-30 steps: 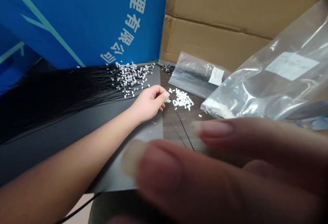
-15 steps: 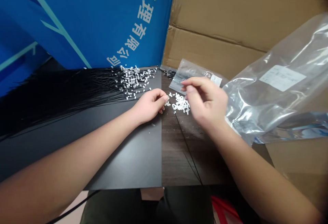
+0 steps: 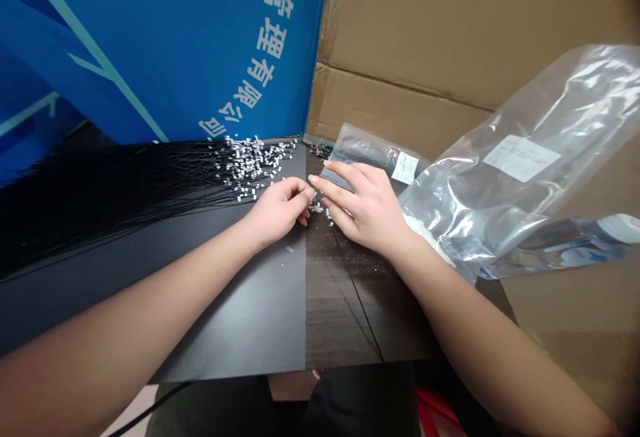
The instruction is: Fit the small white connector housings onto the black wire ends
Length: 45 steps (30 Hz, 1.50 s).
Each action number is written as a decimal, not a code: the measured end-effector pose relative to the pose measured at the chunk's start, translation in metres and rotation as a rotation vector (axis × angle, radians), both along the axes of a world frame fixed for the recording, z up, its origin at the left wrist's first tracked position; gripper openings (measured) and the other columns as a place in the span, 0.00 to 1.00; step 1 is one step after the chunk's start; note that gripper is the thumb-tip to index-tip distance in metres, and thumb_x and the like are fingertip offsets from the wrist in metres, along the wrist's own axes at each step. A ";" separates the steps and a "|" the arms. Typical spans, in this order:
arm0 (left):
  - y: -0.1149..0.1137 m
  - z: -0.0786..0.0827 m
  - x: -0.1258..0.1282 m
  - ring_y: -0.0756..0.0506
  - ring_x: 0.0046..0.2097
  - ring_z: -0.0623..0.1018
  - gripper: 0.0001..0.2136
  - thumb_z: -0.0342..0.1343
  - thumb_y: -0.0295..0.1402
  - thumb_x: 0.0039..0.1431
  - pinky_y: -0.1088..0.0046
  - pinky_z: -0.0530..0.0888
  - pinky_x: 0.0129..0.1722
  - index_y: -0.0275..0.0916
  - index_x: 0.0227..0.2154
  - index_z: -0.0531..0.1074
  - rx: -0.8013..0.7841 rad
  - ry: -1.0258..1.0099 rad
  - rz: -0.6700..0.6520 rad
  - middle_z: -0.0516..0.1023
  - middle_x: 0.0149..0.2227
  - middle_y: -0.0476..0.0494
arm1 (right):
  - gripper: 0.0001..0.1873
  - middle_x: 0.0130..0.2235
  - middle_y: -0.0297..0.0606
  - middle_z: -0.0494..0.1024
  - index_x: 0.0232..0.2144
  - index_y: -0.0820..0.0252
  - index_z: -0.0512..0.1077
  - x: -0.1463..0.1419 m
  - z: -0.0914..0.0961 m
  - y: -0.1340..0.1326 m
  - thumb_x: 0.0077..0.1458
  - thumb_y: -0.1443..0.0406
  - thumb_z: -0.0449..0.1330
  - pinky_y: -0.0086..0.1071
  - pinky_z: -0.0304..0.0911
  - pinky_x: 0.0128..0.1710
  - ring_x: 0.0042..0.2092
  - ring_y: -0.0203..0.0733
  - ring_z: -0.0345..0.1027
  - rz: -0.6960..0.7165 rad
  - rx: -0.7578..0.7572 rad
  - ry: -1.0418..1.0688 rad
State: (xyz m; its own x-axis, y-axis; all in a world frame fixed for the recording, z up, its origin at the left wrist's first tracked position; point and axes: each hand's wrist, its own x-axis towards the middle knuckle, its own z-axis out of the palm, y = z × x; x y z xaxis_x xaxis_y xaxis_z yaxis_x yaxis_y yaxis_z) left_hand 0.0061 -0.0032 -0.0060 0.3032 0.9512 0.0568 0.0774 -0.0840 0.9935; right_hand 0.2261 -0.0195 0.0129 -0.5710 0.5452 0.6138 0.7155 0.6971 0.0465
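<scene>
My left hand (image 3: 280,211) rests at the seam of the table with thumb and index finger pinched. Whatever lies in that pinch is too small to make out. Flat and palm down, my right hand (image 3: 367,209) stretches its fingers toward the left fingertips; its thumb is hidden. Under and beside those fingers lie small white connector housings (image 3: 317,208), mostly covered by the hand. Left of them, a large bundle of black wires (image 3: 125,190) ends in many white connectors (image 3: 250,160).
A small clear bag (image 3: 370,147) with a label lies behind my right hand. To the right are a large clear plastic bag (image 3: 480,177) and a plastic bottle (image 3: 560,243). A blue printed panel (image 3: 175,43) and a cardboard sheet (image 3: 425,30) stand at the back.
My right hand has moved left and its fingers have straightened, now reaching over the white housings to my left fingertips. The left hand keeps its pinch. The view has shifted slightly.
</scene>
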 end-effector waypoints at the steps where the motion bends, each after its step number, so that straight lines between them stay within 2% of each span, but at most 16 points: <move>1: 0.000 0.001 0.000 0.50 0.26 0.75 0.11 0.59 0.33 0.71 0.74 0.74 0.30 0.39 0.30 0.69 -0.003 -0.003 0.002 0.74 0.24 0.51 | 0.21 0.67 0.46 0.79 0.65 0.49 0.78 -0.001 0.000 -0.001 0.74 0.63 0.60 0.53 0.67 0.62 0.63 0.57 0.74 0.003 -0.012 0.031; 4: -0.001 0.001 0.001 0.50 0.26 0.75 0.11 0.61 0.35 0.69 0.74 0.74 0.30 0.39 0.31 0.70 -0.018 -0.039 0.015 0.75 0.24 0.51 | 0.15 0.53 0.47 0.87 0.54 0.57 0.84 -0.002 -0.001 -0.002 0.74 0.62 0.60 0.47 0.69 0.55 0.53 0.53 0.79 -0.012 -0.100 0.237; 7: -0.002 0.000 0.001 0.50 0.26 0.75 0.11 0.64 0.37 0.68 0.74 0.75 0.30 0.39 0.33 0.71 -0.031 -0.088 0.014 0.74 0.25 0.51 | 0.14 0.37 0.40 0.86 0.39 0.58 0.84 -0.002 0.001 -0.004 0.71 0.60 0.60 0.40 0.69 0.43 0.38 0.45 0.77 -0.119 -0.380 0.488; 9: -0.002 0.000 0.001 0.51 0.27 0.75 0.11 0.65 0.39 0.67 0.74 0.75 0.30 0.39 0.33 0.71 -0.014 -0.098 0.003 0.74 0.26 0.51 | 0.15 0.34 0.37 0.85 0.36 0.58 0.84 -0.003 0.003 -0.005 0.69 0.57 0.62 0.37 0.65 0.37 0.33 0.41 0.73 -0.172 -0.647 0.584; 11: -0.002 -0.001 0.000 0.50 0.27 0.75 0.12 0.65 0.40 0.67 0.73 0.75 0.31 0.39 0.34 0.71 0.018 -0.074 -0.007 0.74 0.27 0.51 | 0.15 0.33 0.37 0.85 0.36 0.58 0.85 -0.005 0.005 -0.006 0.67 0.55 0.63 0.36 0.63 0.34 0.30 0.39 0.70 -0.158 -0.862 0.643; 14: -0.003 0.000 0.000 0.50 0.28 0.76 0.12 0.63 0.41 0.68 0.72 0.75 0.31 0.39 0.34 0.71 0.068 -0.006 -0.020 0.74 0.28 0.51 | 0.13 0.34 0.37 0.85 0.37 0.60 0.85 -0.009 0.007 -0.007 0.62 0.57 0.65 0.33 0.62 0.30 0.27 0.35 0.68 -0.104 -1.033 0.761; 18: -0.004 0.003 0.001 0.49 0.28 0.76 0.12 0.61 0.41 0.69 0.71 0.75 0.31 0.39 0.34 0.72 0.106 0.059 -0.026 0.75 0.28 0.50 | 0.08 0.33 0.36 0.84 0.34 0.61 0.82 -0.013 0.006 -0.009 0.58 0.61 0.67 0.30 0.61 0.28 0.26 0.33 0.67 -0.043 -1.114 0.863; 24: -0.006 0.005 0.002 0.49 0.29 0.75 0.11 0.62 0.41 0.68 0.71 0.74 0.31 0.39 0.34 0.72 0.136 0.080 -0.039 0.75 0.28 0.50 | 0.08 0.33 0.35 0.83 0.33 0.61 0.80 -0.016 0.002 -0.010 0.58 0.61 0.67 0.31 0.62 0.31 0.29 0.33 0.67 -0.016 -1.052 0.839; 29: -0.005 0.002 0.001 0.49 0.29 0.75 0.11 0.61 0.41 0.69 0.72 0.73 0.31 0.39 0.35 0.72 0.170 0.096 -0.055 0.75 0.31 0.49 | 0.05 0.31 0.34 0.82 0.32 0.60 0.79 -0.018 0.002 -0.010 0.56 0.63 0.68 0.30 0.62 0.30 0.28 0.33 0.66 -0.019 -1.075 0.854; 32: -0.004 0.001 0.001 0.49 0.30 0.75 0.12 0.61 0.42 0.69 0.71 0.73 0.32 0.39 0.36 0.71 0.188 0.087 -0.074 0.75 0.31 0.49 | 0.05 0.30 0.34 0.81 0.31 0.60 0.79 -0.018 0.001 -0.009 0.55 0.64 0.68 0.28 0.59 0.26 0.26 0.31 0.65 -0.017 -1.163 0.939; 35: -0.004 0.001 0.000 0.49 0.30 0.74 0.12 0.61 0.42 0.70 0.71 0.72 0.32 0.39 0.36 0.71 0.208 0.058 -0.098 0.75 0.31 0.48 | 0.04 0.30 0.36 0.81 0.31 0.61 0.79 -0.019 0.001 -0.008 0.54 0.65 0.68 0.25 0.55 0.21 0.24 0.30 0.65 0.022 -1.316 1.053; 39: -0.005 -0.001 0.000 0.47 0.33 0.76 0.13 0.62 0.44 0.71 0.70 0.73 0.34 0.40 0.37 0.71 0.211 0.032 -0.109 0.77 0.32 0.46 | 0.05 0.30 0.38 0.81 0.31 0.63 0.80 -0.020 0.005 -0.008 0.53 0.65 0.70 0.24 0.57 0.18 0.24 0.31 0.65 0.074 -1.518 1.124; 45: -0.005 0.000 0.000 0.47 0.33 0.75 0.14 0.63 0.46 0.70 0.70 0.73 0.36 0.40 0.37 0.71 0.222 0.020 -0.103 0.76 0.33 0.46 | 0.06 0.28 0.37 0.79 0.29 0.64 0.79 -0.020 0.009 -0.009 0.52 0.66 0.72 0.25 0.56 0.18 0.23 0.31 0.64 0.117 -1.637 1.215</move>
